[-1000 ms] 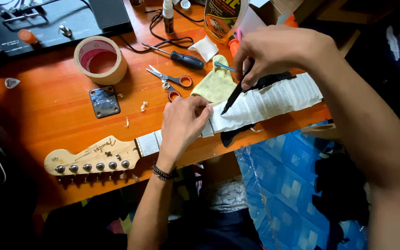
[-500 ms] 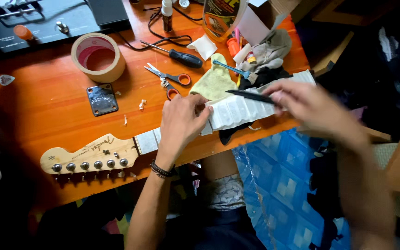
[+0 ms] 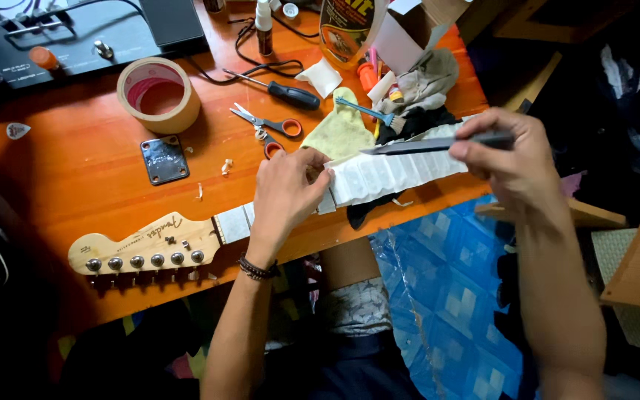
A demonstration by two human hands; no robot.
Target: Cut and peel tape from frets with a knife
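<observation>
Two hands work mid-frame: left hand (image 3: 287, 194) presses the taped guitar neck (image 3: 379, 178); right hand (image 3: 509, 152), now swung rightward, pinches a flat file (image 3: 427, 144) poised above it.

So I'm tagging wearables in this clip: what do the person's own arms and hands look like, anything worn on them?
Both arms are bare, with no sleeves in view. The left hand has no glove; a dark beaded bracelet circles its wrist. The right hand is also ungloved, with nothing on its wrist. No rings can be made out.
</observation>
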